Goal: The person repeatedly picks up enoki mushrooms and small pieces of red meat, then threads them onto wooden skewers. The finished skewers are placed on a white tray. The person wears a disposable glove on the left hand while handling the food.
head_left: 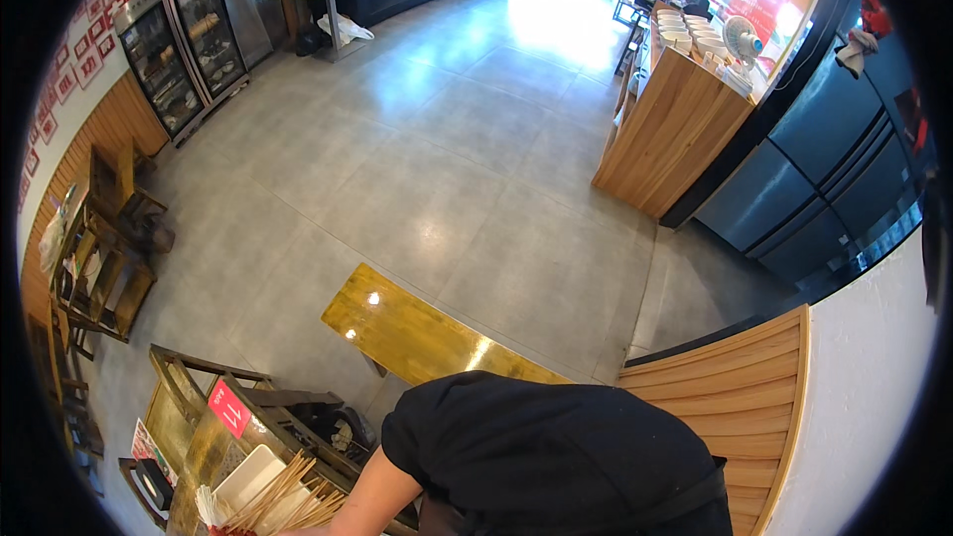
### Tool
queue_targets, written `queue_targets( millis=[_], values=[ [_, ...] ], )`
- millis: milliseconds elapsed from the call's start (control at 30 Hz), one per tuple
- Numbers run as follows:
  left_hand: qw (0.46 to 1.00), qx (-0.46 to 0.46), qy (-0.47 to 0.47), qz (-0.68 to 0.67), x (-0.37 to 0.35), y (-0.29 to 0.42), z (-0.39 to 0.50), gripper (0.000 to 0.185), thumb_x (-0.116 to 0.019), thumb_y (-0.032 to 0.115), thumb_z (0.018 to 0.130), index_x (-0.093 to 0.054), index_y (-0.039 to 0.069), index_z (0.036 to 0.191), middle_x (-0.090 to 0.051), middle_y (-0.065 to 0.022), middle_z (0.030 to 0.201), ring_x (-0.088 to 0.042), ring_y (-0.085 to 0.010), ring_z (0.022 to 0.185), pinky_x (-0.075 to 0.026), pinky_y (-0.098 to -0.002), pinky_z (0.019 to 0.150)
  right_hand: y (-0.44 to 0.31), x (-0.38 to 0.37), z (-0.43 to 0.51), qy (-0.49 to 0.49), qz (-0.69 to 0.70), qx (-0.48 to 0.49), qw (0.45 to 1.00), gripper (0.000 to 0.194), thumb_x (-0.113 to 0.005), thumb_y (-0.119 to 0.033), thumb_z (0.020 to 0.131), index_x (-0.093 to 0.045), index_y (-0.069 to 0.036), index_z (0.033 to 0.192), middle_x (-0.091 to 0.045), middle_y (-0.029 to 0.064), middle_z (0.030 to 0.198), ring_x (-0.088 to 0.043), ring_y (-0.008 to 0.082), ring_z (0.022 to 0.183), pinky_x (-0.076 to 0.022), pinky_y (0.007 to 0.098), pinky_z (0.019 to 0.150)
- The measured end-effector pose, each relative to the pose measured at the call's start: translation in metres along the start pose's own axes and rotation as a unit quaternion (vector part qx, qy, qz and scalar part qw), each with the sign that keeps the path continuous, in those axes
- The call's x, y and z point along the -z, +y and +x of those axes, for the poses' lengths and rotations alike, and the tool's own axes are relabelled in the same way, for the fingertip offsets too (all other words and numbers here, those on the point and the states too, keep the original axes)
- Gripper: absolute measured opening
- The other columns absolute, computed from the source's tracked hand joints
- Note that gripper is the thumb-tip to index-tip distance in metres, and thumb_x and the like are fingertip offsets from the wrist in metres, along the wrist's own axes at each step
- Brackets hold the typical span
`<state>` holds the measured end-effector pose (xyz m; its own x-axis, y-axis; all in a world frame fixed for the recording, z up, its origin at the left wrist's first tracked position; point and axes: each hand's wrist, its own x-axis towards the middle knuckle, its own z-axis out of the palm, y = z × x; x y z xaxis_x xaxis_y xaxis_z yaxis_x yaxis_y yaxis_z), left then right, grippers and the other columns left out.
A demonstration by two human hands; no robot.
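A black-clad torso with a short sleeve fills the lower middle, and a bare forearm reaches from it down to the left. Whether this arm is mine is not certain; it looks like a left one. My left hand (307, 531), if it is this one, is nearly all cut off by the bottom edge, beside many thin wooden skewers (277, 495). What it holds is hidden. The skewers lie across a white rectangular tray (252, 470) on a wooden table (199, 454). White strands and something red (223, 531) are by their lower ends. My right hand is out of view.
A glossy yellow-brown wooden bench (417, 327) stands behind the torso. A dark wooden chair (179, 372) and a black box (154, 484) are at lower left. Wood panelling (715, 402) borders the right. Farther off are a counter (670, 134) with bowls, dark refrigerators (789, 193) and a glass-door cabinet (182, 52).
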<state>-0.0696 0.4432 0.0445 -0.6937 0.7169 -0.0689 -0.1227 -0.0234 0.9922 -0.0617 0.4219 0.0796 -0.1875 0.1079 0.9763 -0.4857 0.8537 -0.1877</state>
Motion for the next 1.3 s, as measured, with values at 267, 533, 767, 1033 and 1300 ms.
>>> queue_targets(
  millis=[267,533,767,1033,1300],
  values=[
    [1.0,-0.005,0.014,0.025,-0.012,-0.006,0.035,0.031,-0.051,0.014,0.094,-0.05,-0.001,0.121,-0.061,-0.0128,0.095,-0.058,-0.0168,0.086,-0.047,-0.0259,0.075,0.026,0.027,0.002,-0.156,0.035,-0.114,0.981,0.033,-0.046,-0.035,0.094,-0.059,-0.008,0.08,-0.06,0.0124,0.087,-0.058,0.0336,0.095,-0.0472,0.0489,0.07],
    [0.999,-0.014,0.024,0.042,-0.02,-0.009,0.063,0.03,-0.05,0.014,0.095,-0.05,-0.002,0.121,-0.061,-0.013,0.095,-0.058,-0.0171,0.087,-0.047,-0.0263,0.076,0.046,0.055,0.023,-0.002,0.064,-0.076,0.995,0.036,-0.036,-0.035,0.098,-0.06,-0.012,0.113,-0.063,0.0104,0.096,-0.06,0.0321,0.093,-0.0495,0.0433,0.072],
    [0.998,-0.02,0.033,0.052,-0.019,-0.011,0.079,0.03,-0.05,0.014,0.095,-0.05,-0.002,0.121,-0.061,-0.0133,0.095,-0.058,-0.0174,0.088,-0.047,-0.0266,0.077,0.066,0.036,-0.007,-0.118,0.025,-0.14,0.983,0.026,-0.049,-0.032,0.093,-0.063,-0.014,0.107,-0.06,0.0059,0.076,-0.06,0.0285,0.073,-0.0468,0.0419,0.057],
    [0.997,-0.031,0.045,0.063,-0.014,-0.013,0.094,0.03,-0.049,0.014,0.095,-0.05,-0.002,0.121,-0.061,-0.0135,0.096,-0.058,-0.0177,0.089,-0.047,-0.027,0.079,0.078,0.029,-0.009,-0.028,0.026,-0.118,0.992,0.025,-0.051,-0.031,0.093,-0.065,-0.016,0.107,-0.064,0.0055,0.082,-0.06,0.0271,0.068,-0.0476,0.0411,0.054],
    [0.993,-0.047,0.068,0.078,0.002,-0.007,0.107,0.03,-0.049,0.014,0.096,-0.049,-0.002,0.121,-0.061,-0.0138,0.096,-0.058,-0.018,0.091,-0.048,-0.0274,0.08,0.078,0.039,0.0,-0.131,0.037,-0.195,0.971,0.03,-0.05,-0.032,0.094,-0.061,-0.014,0.115,-0.066,0.0069,0.095,-0.062,0.0269,0.074,-0.0494,0.0406,0.057]
  ],
)
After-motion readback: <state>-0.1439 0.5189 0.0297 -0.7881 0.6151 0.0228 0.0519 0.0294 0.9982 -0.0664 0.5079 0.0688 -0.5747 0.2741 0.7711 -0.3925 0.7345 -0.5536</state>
